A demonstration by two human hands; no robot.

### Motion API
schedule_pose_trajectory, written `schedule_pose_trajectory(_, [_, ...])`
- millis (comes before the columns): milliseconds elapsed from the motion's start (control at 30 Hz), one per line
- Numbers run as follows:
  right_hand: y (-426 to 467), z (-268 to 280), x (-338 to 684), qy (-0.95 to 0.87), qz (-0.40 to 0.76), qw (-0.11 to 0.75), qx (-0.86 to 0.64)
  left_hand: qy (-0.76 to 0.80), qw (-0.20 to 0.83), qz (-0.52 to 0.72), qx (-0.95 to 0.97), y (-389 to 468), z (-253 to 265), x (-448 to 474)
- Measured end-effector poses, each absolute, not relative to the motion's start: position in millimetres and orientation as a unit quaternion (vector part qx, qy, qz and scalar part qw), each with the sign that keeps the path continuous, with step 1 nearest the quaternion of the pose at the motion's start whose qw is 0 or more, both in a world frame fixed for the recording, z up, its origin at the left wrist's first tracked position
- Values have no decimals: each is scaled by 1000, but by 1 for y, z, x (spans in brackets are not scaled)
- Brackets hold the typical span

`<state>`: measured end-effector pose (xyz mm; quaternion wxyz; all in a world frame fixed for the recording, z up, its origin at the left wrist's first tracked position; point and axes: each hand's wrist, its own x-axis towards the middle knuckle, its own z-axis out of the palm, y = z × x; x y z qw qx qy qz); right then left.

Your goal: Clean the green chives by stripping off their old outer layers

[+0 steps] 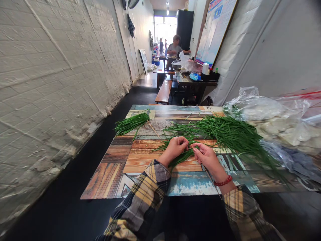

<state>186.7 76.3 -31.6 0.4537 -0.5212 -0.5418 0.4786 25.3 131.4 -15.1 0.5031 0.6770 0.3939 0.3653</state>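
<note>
My left hand (177, 148) is closed with thumb and fingertips pressed together, over some long green garlic chives (183, 157) on the table. Whatever its fingers pinch is too small to make out. Close beside it on the right, my right hand (207, 160) is closed on a thin wooden skewer (207, 174), which slants down past the wrist toward the table's front edge. A large loose heap of garlic chives (225, 132) lies behind and to the right. On the left, a neat bundle of chives (132, 123) rests by another thin stick (153, 129).
The table (142, 164) has a patchwork wood pattern. Clear plastic bags (281, 120) with pale contents crowd its right side. Beyond stand a bench (164, 91) and a second table with a black tray (210, 77). A person (175, 48) works further back. A brick wall (62, 83) runs along the left.
</note>
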Motion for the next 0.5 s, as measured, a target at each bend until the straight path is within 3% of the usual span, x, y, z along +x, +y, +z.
schedule_pose_trajectory(500, [77,-32,187,-542,477,458,-519,371,512,364,684,131,-17,26])
